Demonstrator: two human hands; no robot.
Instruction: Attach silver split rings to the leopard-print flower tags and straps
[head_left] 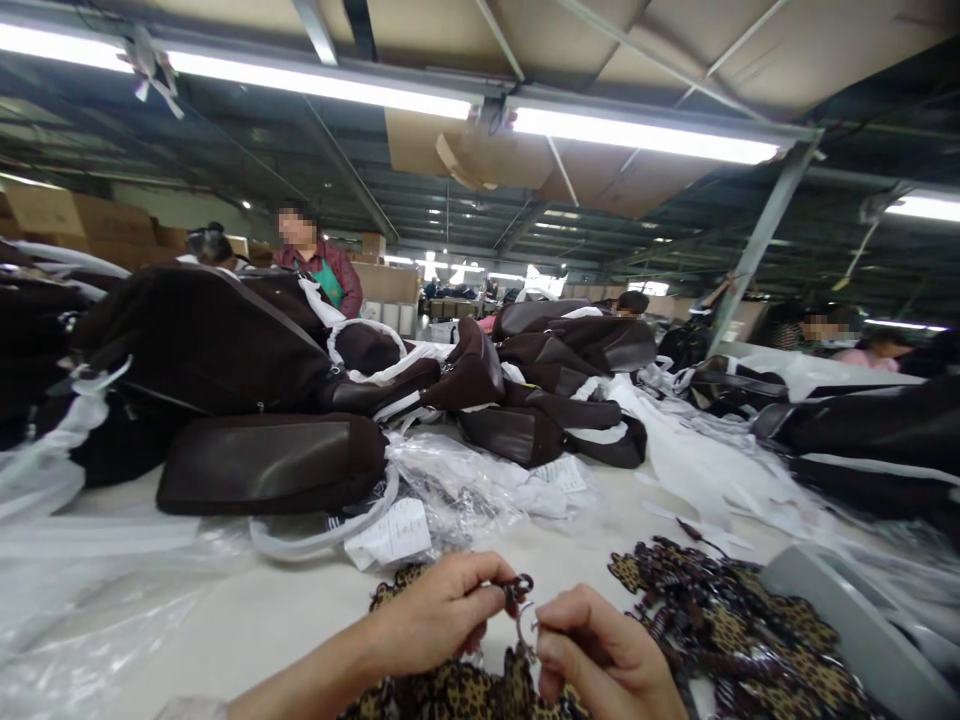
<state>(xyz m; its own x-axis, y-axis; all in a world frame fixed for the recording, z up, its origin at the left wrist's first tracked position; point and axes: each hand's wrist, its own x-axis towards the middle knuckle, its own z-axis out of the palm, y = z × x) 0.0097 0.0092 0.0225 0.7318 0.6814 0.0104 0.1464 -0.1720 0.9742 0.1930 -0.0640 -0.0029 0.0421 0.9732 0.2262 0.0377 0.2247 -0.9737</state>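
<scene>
My left hand (439, 612) is closed in a pinch on a small dark clasp (520, 587) at the bottom middle. My right hand (600, 655) is closed beside it, pinching a thin metal ring (527, 626) that hangs just under the clasp. Both hands hover over a leopard-print piece (450, 695) lying on the white table (262, 610). A heap of more leopard-print pieces with dark straps (720, 610) lies just right of my right hand.
Dark brown bags (270, 460) and clear plastic wrappers (457, 490) are piled across the table behind my hands. A grey tray edge (847, 620) sits at the right. People work at the far side, one in a red top (330, 275).
</scene>
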